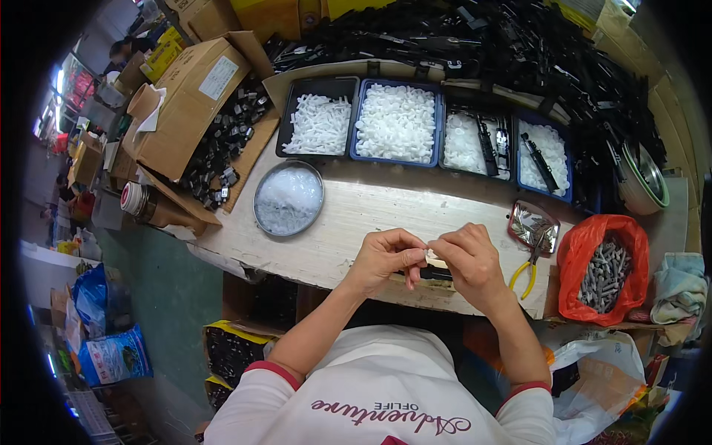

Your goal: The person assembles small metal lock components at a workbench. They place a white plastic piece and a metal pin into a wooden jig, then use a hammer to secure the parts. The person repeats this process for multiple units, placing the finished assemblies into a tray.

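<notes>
Left hand (387, 259) and right hand (472, 261) meet at a small white piece (429, 254)

The small white piece is between the 2 hands, above the near edge of the tabletop (371, 204). The left hand's thumb and index fingertip pinch it from the left, with barely any gap. The right hand's fingers are bent and drawn in close at its other side; whether they also grip something, I cannot tell. Just below, a dark part (437, 274) shows between the hands, partly hidden by them.

Across the tabletop beyond stand 4 trays side by side. The black tray (282, 133) at the left holds slim white pieces, and the blue tray (393, 160) beside it holds stubby white ones. The dark tray (475, 176) and the blue-rimmed tray (569, 163) hold white pieces with black parts lying on top. Behind them spreads a large heap of black parts (475, 41).

Nearer the left hand, a round dish (288, 234) carries a translucent whitish mass. Left of that, a cardboard box (174, 122) lies open beside dark, shiny blocks (222, 152).

To the right of the right hand are a red-rimmed small tray (510, 225) of thin metal pieces, yellow-handled pliers (523, 279) touching it, and a red bag (571, 274) full of grey pieces.
</notes>
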A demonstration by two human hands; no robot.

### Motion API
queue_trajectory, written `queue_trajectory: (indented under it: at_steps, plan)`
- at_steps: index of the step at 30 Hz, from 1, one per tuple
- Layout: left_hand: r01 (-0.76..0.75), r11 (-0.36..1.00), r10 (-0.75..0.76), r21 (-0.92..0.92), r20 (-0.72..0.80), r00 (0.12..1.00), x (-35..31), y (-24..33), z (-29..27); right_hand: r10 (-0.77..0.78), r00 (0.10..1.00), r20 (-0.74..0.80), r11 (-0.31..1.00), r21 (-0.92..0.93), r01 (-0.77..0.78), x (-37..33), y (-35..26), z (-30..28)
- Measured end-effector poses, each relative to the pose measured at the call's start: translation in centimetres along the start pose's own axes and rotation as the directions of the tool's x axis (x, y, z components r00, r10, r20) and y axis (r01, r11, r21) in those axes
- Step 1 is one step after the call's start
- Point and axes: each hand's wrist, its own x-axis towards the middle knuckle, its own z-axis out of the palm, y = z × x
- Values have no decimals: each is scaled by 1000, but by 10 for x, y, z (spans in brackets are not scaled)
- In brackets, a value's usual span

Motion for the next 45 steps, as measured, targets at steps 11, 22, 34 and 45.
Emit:
queue_trajectory:
  at_steps: [11, 22, 34, 45]
  plan:
    - [-341, 617, 393, 709, 97, 915, -13, -1, -8, 155, 985, -77, 987, -27, -158, -24, -9, 25]
    - [-214, 166, 222, 962, 175, 959, -19, -12, -17, 196, 944, 265, 979, -113, -172, -32, -2, 36]
    - [-285, -259, -6, 923, 293, 956, 3, 7, 7, 283, 945, 166, 958, -98, -270, -36, 12, 11]
    - [-471, -406, 257, 783, 593, 763, 195, 1, 106, 548, 820, -165, 603, -602, -524, -68, 96, -64]
